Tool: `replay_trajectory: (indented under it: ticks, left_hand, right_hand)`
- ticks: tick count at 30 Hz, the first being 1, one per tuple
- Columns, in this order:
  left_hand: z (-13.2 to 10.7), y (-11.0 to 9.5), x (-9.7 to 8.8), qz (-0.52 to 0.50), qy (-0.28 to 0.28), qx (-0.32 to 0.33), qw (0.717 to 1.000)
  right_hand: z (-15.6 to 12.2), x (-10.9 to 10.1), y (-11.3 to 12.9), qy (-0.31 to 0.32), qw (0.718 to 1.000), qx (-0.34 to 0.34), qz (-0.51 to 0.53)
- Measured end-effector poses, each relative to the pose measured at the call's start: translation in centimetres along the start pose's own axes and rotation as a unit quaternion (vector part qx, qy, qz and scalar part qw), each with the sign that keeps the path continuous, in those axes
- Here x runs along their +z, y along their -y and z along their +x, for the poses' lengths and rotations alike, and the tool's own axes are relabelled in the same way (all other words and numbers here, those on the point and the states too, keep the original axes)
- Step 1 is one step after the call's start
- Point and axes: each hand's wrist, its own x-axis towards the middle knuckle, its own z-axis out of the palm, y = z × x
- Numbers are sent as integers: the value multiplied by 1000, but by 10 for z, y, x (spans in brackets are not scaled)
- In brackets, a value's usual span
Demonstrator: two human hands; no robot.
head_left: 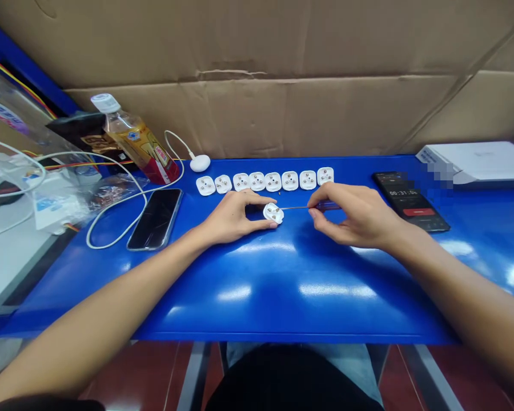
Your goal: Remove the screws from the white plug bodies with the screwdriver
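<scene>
Left hand (pixel 233 217) on plug (pixel 273 213), right (pixel 355 216) on screwdriver (pixel 328 205)

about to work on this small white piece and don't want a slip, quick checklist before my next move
1. Left hand pinching the white plastic plug piece on the glossy blue table: ok
2. Right hand gripping the blue-handled screwdriver: ok
3. Thin metal shaft tip seated in a screw on the piece: cannot tell, too small to see
4. Row of eight white plastic pieces lined up beyond the hands: ok
5. Timer readable on the black smartphone: ok
</scene>
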Motion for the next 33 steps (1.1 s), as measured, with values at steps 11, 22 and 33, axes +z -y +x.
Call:
replay_trajectory:
  ticks: [11,22,33]
  left_hand:
    - [3,-4,-3,-92,15,-62,994]
    - [3,-3,-4,-108,20,-70,991]
    - [3,-1,-3,-96,22,-55,994]
  right_hand:
    - [-3,3,-2,-30,999,27,-9]
    - [-2,1,-1,-34,999,28,-22]
    - [-1,0,-1,-28,999,13,-20]
